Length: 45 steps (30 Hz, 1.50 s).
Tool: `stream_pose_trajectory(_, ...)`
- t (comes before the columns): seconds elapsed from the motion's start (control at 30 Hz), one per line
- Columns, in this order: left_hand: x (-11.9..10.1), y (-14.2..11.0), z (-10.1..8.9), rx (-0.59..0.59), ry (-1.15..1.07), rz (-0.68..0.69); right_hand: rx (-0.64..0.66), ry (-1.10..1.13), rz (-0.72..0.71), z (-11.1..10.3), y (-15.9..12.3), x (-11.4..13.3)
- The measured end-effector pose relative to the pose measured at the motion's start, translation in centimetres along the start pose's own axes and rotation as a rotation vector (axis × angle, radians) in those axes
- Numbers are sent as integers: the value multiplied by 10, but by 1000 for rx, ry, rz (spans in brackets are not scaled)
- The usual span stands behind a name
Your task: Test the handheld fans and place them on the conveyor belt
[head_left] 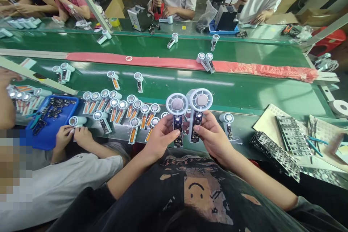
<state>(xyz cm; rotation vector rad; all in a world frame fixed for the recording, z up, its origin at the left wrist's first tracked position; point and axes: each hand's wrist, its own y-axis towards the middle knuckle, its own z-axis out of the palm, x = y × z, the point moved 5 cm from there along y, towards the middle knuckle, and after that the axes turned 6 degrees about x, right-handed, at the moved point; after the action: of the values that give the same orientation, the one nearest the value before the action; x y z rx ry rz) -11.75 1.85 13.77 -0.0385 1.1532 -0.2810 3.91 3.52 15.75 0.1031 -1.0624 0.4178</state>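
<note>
To the left of our fingers (174, 136), a blue tray (49, 140) holds a pile of small dark parts (56, 110); well beyond our fingers, past the green belt (163, 88), another blue tray (236, 30) bears a black boxy unit (226, 18). Farther off, ahead and to the left, stands an open cardboard box (115, 7). Our left hand (160, 137) and right hand (214, 132) are raised in front of our chest, forearms converging, thumbs toward us across the circuit boards. Our left fingers grip the left fan (177, 104) by its handle and our right fingers grip the right fan (201, 99) likewise, both upright, round heads close together above the fingertips. On the table (241, 127), a cluster of fans (118, 112) lies left of our fingers, and a single fan (228, 119) lies just right of them; farther right, circuit-board panels (293, 136) rest on a pale sheet (268, 116)
</note>
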Motion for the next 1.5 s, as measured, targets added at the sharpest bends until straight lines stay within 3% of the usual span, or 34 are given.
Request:
stream_pose_trajectory(0.2, -9, -1, -6, 13, 92, 5, -13, 33, -21, 8, 3, -5)
stream_pose_trajectory(0.5, -14, -2, -14, 107, 0, 26, -60, 4, 16, 21, 0, -10)
stream_pose_trajectory(1.0, -25, -5, -44, 156, -14, -37, -147, -15, -43, 50, 0, -25)
stream_pose_trajectory(1.5, -18, 4, -40, 311, -36, -127, -309, 29, -106, 51, -15, -32)
